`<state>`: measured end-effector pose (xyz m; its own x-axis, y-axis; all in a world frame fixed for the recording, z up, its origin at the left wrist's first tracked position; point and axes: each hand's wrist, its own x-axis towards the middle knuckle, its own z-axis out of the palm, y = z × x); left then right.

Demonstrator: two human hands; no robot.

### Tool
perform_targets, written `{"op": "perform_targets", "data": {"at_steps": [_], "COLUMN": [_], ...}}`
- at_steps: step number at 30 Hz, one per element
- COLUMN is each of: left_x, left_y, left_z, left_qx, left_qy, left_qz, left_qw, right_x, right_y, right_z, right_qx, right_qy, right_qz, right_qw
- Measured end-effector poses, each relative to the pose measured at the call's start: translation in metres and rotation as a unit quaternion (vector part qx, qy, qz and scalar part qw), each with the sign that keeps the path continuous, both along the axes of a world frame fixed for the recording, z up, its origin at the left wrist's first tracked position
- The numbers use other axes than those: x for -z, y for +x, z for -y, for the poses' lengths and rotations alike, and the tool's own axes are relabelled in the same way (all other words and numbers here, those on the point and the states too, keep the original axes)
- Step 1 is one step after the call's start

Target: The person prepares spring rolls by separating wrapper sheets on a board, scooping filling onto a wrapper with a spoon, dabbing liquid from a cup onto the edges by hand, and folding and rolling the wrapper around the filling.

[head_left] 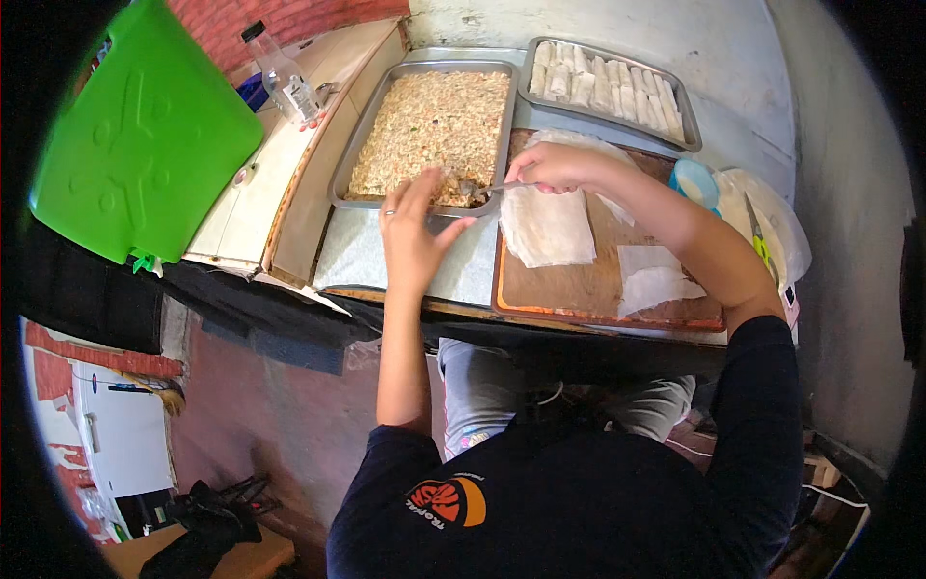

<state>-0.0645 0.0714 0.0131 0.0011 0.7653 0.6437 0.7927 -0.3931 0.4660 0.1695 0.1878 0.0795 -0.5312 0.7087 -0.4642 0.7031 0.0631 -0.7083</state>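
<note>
My right hand grips the handle of a metal spoon. The spoon's head dips into a chopped, pale filling at the near right corner of a deep metal tray. Over the tray's near edge, my left hand is spread, its thumb apart from the fingers; the fingertips are blurred, and no held object shows. A stack of thin white wrappers lies below my right hand on a brown wooden board. Cut wrapper pieces rest farther right, partly beneath my forearm.
Behind the board stands a second metal tray with several rows of white rolls. A blue cup, scissors and a pale round plate are at the right. Leftward are a glass bottle and a large green plastic object.
</note>
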Motion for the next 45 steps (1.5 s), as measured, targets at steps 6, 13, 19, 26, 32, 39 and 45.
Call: {"op": "perform_targets", "data": {"at_steps": [6, 13, 19, 26, 32, 39, 45], "left_x": [0.011, 0.011, 0.000, -0.036, -0.024, 0.001, 0.011], "left_y": [-0.010, 0.006, 0.017, 0.113, 0.216, 0.250, 0.258], "left_z": [-0.003, -0.004, -0.016, 0.001, 0.046, 0.066, 0.072], "left_qx": [-0.088, -0.094, -0.060, 0.079, 0.159, 0.220, 0.217], "left_qy": [-0.024, -0.002, 0.024, 0.095, 0.057, 0.031, -0.049], "left_qz": [0.024, 0.013, 0.024, 0.060, 0.052, 0.019, 0.057], "left_qw": [0.996, 0.996, 0.998, 0.991, 0.984, 0.975, 0.973], "right_x": [0.001, 0.009, -0.012, -0.043, -0.030, 0.014, 0.025], "right_y": [0.009, 0.012, 0.031, 0.152, 0.261, 0.288, 0.299], "right_z": [-0.001, -0.003, 0.019, 0.095, 0.172, 0.193, 0.194], "right_qx": [-0.028, -0.071, 0.019, 0.091, 0.152, 0.113, 0.114], "right_qy": [0.174, 0.261, 0.068, 0.102, 0.108, 0.250, 0.291], "right_qz": [-0.040, -0.041, -0.097, -0.120, -0.082, -0.064, -0.067], "right_qw": [0.984, 0.962, 0.993, 0.983, 0.979, 0.960, 0.948]}}
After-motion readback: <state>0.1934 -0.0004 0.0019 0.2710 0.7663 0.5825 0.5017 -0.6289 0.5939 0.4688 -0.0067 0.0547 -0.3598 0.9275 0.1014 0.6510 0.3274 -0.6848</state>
